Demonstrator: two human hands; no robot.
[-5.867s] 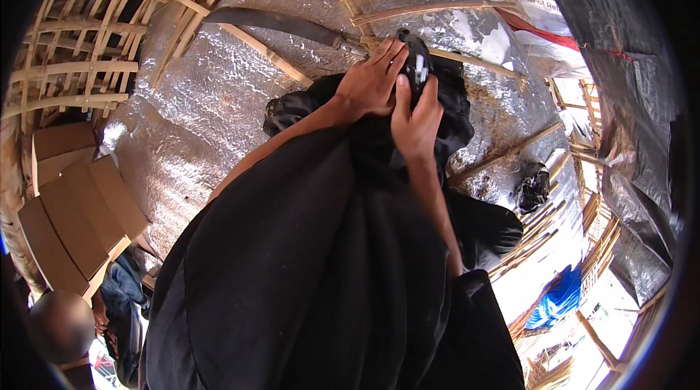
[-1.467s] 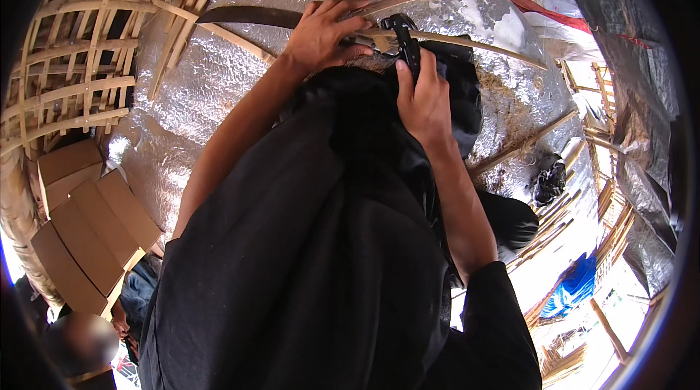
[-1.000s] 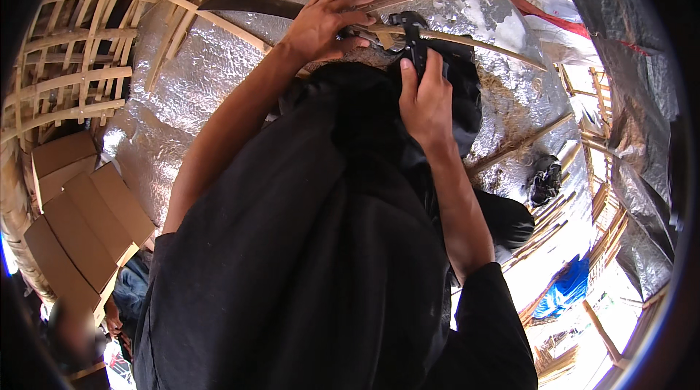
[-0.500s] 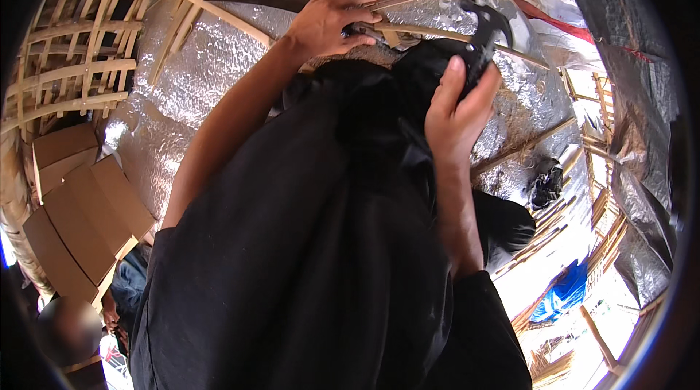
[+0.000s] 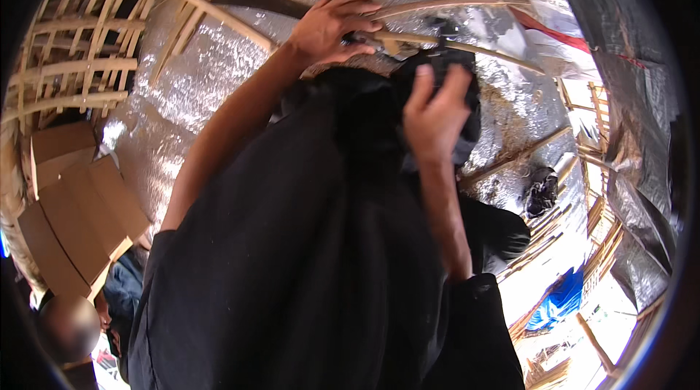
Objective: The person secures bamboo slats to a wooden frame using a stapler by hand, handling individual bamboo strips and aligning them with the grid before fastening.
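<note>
My left hand [image 5: 328, 31] reaches to the top middle, its fingers curled and the thumb bent beneath them. What lies in its grip is mostly hidden. On its left side a dark curved strip [image 5: 266, 2] runs up to the wrist, and a bamboo strip [image 5: 452, 7] extends from the fingertips to the right. I cannot tell whether these are one piece. My right hand [image 5: 437, 116] is closed round a dark claw hammer [image 5: 441, 51], smeared by motion, just right of the left hand. Below the fingertips another bamboo strip [image 5: 496, 54] slants off right.
Shiny silvery sheeting [image 5: 197, 69] covers the ground. A bamboo lattice [image 5: 87, 32] stands at left above a cardboard box [image 5: 84, 211]. At lower left another person's blue garment [image 5: 124, 284] shows. Right are a black bundle [image 5: 541, 191], blue plastic [image 5: 558, 302] and a grey tarp wall [image 5: 634, 134].
My right hand has swung the hammer left and slightly down, toward my left hand, and the hammer is now blurred. The left hand has stayed almost in place.
</note>
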